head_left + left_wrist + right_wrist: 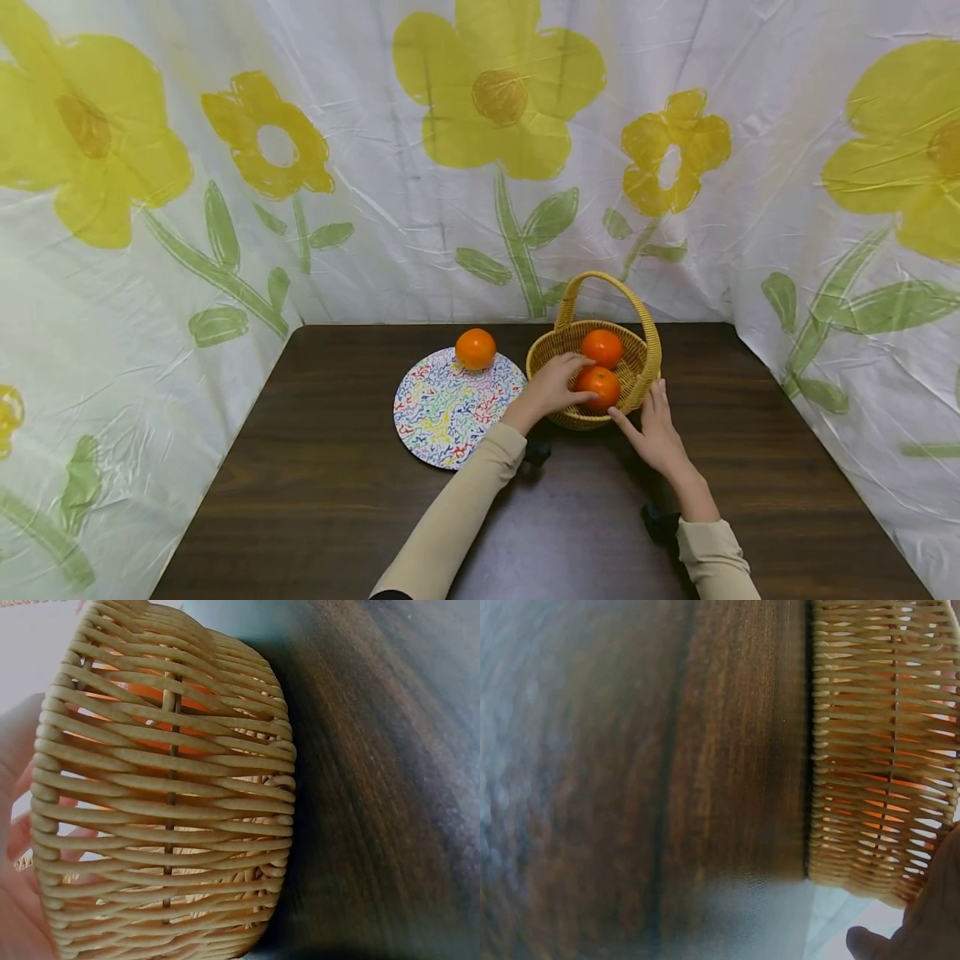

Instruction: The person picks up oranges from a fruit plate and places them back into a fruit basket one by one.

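Observation:
A yellow wicker basket (pixel 551 417) with a tall arched handle stands at the back of the table, two oranges inside. My left hand (pixel 551 387) reaches over its left rim, thumb and fingers curved round the nearer orange (pixel 597 389). Behind that one lies the second orange (pixel 602 348). My right hand (pixel 660 437) rests against the basket's right front side, fingers extended along the outside and thumb at the rim. Both wrist views show the woven wall close up, with orange colour through the gaps; the left hand (pixel 19 900) is partly hidden by it.
Left of the basket lies a round white board (pixel 435 408) with a multicoloured squiggle pattern. A third orange (pixel 476 349) sits at its back edge. The dark wooden table (pixel 315 475) ends at a flower-printed curtain (pixel 360 250).

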Demonstrator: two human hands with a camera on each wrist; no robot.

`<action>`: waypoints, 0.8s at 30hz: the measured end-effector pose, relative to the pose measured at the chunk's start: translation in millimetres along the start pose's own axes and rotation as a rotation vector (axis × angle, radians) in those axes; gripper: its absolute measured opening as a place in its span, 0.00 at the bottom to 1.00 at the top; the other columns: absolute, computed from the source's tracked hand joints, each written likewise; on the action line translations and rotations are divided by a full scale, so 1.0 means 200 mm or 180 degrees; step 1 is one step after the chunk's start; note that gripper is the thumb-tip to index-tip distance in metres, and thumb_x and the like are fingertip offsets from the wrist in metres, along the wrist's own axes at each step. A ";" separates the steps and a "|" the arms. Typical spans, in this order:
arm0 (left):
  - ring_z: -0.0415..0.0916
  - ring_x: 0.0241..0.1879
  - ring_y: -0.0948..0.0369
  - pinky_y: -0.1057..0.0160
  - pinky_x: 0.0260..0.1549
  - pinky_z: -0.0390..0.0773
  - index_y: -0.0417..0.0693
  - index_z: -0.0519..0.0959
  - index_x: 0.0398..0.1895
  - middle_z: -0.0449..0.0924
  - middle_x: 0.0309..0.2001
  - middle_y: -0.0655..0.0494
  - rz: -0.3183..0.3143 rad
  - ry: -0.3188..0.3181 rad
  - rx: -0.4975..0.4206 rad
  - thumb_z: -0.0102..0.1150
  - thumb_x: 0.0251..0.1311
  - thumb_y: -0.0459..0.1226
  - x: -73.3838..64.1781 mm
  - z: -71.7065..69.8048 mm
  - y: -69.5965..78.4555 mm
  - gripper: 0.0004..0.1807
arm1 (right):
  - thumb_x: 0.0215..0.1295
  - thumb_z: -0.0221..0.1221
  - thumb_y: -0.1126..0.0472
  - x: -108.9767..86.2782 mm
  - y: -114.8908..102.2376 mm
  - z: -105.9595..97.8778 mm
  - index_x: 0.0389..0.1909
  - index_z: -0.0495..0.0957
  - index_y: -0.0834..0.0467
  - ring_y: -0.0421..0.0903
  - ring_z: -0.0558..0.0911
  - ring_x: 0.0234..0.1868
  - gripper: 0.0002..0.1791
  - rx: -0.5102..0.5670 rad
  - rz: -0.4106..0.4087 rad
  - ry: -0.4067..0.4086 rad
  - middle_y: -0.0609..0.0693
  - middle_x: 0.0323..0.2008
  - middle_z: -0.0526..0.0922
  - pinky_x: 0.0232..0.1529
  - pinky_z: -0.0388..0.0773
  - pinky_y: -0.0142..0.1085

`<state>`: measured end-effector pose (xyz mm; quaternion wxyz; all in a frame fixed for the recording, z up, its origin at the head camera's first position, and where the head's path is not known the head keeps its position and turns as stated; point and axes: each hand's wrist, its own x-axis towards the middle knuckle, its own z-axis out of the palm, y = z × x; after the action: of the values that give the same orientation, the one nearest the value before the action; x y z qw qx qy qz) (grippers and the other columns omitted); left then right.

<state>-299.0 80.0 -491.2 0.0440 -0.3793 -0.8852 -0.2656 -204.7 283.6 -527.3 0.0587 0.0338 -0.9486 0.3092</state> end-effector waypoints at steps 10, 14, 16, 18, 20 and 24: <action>0.69 0.57 0.60 0.64 0.59 0.67 0.51 0.72 0.59 0.73 0.57 0.55 0.0026 0.0170 -0.0046 0.61 0.55 0.51 -0.05 -0.01 -0.01 0.29 | 0.66 0.47 0.39 0.00 0.00 0.00 0.72 0.26 0.50 0.60 0.29 0.71 0.47 -0.0003 -0.0001 0.0012 0.57 0.72 0.26 0.53 0.53 0.72; 0.69 0.58 0.59 0.63 0.59 0.67 0.49 0.72 0.59 0.73 0.57 0.55 -0.0002 0.0227 -0.0150 0.61 0.56 0.50 -0.08 -0.01 -0.03 0.29 | 0.66 0.47 0.39 0.00 0.00 0.00 0.72 0.27 0.49 0.59 0.28 0.71 0.47 -0.0002 0.0018 0.0020 0.56 0.72 0.26 0.54 0.53 0.71; 0.68 0.58 0.59 0.62 0.58 0.68 0.49 0.72 0.59 0.73 0.57 0.55 -0.0020 0.0268 -0.0203 0.61 0.56 0.50 -0.09 -0.01 -0.03 0.29 | 0.66 0.47 0.39 0.00 0.00 0.00 0.72 0.27 0.50 0.59 0.29 0.71 0.47 -0.0003 0.0010 0.0025 0.56 0.72 0.27 0.53 0.54 0.71; 0.68 0.58 0.58 0.62 0.58 0.68 0.49 0.73 0.59 0.73 0.57 0.55 -0.0020 0.0321 -0.0234 0.61 0.56 0.49 -0.10 -0.01 -0.04 0.28 | 0.66 0.47 0.40 0.00 0.00 0.01 0.72 0.28 0.50 0.60 0.29 0.71 0.47 0.0007 0.0003 0.0030 0.55 0.72 0.27 0.53 0.54 0.71; 0.69 0.58 0.58 0.61 0.58 0.68 0.49 0.73 0.58 0.73 0.57 0.55 -0.0001 0.0389 -0.0230 0.61 0.56 0.49 -0.12 -0.01 -0.05 0.28 | 0.66 0.47 0.39 0.00 0.01 0.01 0.72 0.27 0.50 0.61 0.30 0.71 0.48 0.0001 0.0001 0.0021 0.55 0.72 0.26 0.53 0.54 0.71; 0.69 0.58 0.58 0.62 0.58 0.68 0.49 0.74 0.57 0.74 0.56 0.55 0.0012 0.0486 -0.0256 0.62 0.56 0.47 -0.14 -0.02 -0.05 0.26 | 0.66 0.47 0.39 0.00 0.01 0.01 0.72 0.26 0.48 0.61 0.30 0.71 0.48 0.0010 0.0014 0.0009 0.55 0.72 0.26 0.53 0.53 0.71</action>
<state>-287.8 54.3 -500.4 0.0967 -0.3611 -0.8672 -0.3290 -205.2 283.7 -529.3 0.0593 0.0314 -0.9481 0.3109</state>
